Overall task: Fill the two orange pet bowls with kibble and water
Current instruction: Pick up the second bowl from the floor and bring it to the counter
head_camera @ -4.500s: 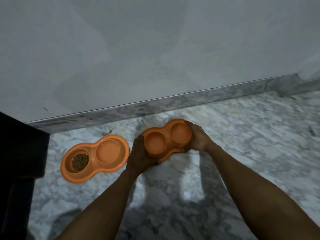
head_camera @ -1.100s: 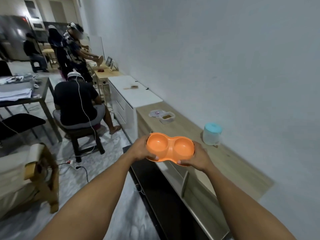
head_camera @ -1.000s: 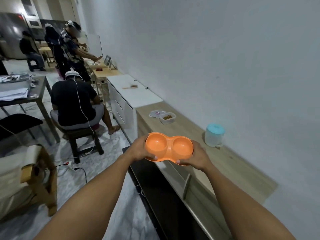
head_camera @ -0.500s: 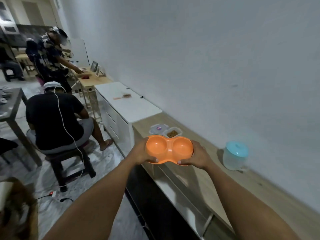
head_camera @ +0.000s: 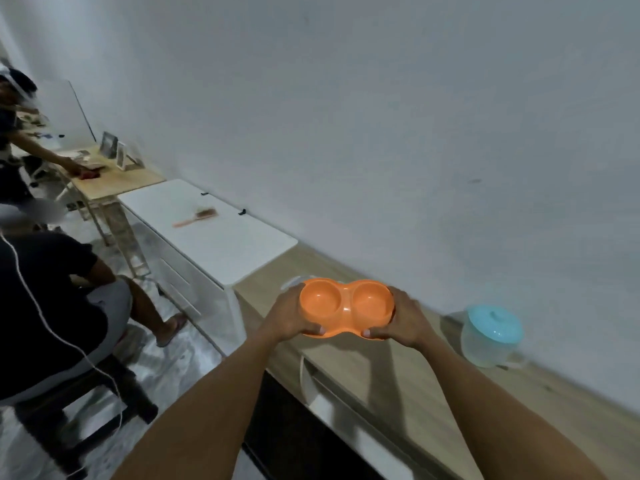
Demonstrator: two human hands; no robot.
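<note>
Two wells, both showing bare orange, in the orange double bowl [head_camera: 346,306], which is held level in the air above the front part of the wooden counter [head_camera: 398,375]. Cannot tell whether the underside touches the wood. Left hand [head_camera: 289,318] wrapped round the left end, thumb on the near rim; right hand [head_camera: 405,320] wrapped round the right end the same way. Fingers of both hidden behind and under the bowl.

Just behind the bowl's left end, a sliver of a clear container [head_camera: 292,282] — the rest blocked, contents not visible. To the right, well apart from the bowl, a translucent jug [head_camera: 491,336] with a pale blue lid, standing on the counter near the wall; fill level too hazy to read.

Beyond the counter, a white cabinet [head_camera: 221,237] with a pink brush [head_camera: 197,216] on top, blurred. At left, a seated person [head_camera: 45,299] in a dark top — cut off by the frame edge.
</note>
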